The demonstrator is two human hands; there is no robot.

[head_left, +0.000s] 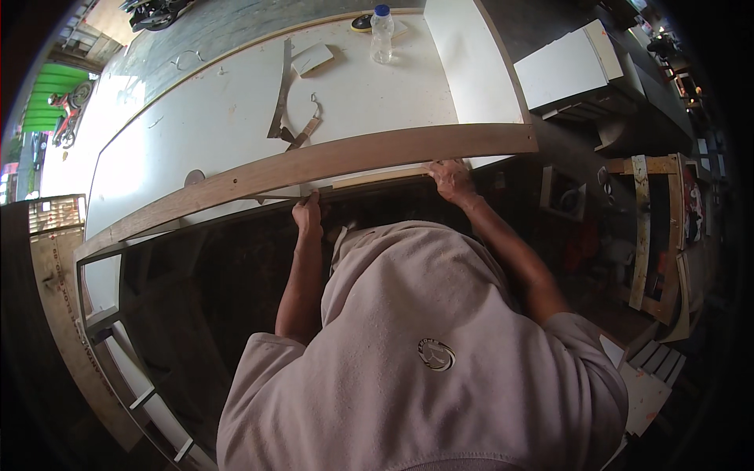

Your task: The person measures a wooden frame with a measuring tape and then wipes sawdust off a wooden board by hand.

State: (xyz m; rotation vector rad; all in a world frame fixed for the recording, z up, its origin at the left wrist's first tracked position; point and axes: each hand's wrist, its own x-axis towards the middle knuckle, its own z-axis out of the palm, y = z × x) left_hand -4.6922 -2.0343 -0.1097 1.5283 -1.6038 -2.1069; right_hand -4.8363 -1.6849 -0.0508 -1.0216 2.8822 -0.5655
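Nearest of all, across the bottom of the view, a dull beige shirt on a body bent forward. Beyond it, from the near left corner of a white panel to its near right corner, a long brown wooden rail: broad, probably stiff and fairly heavy. Near the left part of that edge, just behind the rail, a small round disc. Farther right, toward the panel's middle, a dark curved strip, thin and likely springy.

On the near side of the rail, around the middle of the near edge, the left hand, fingers drawn together as in a pinch; cannot tell what, if anything, between them. Next, along the right half of the near edge, a pale wooden strip, narrow and straight. Looks light and dry, hardly slippery, stiff over so short a run but perhaps apt to split if twisted. Best taken near both ends, thumb below and fingers above, clear of any rough edge. Close to the far edge, a clear bottle, upright. Toward the near right corner, the right hand, fingers bent over the pale strip's right end, apparently grasping it; thumb hard to make out.
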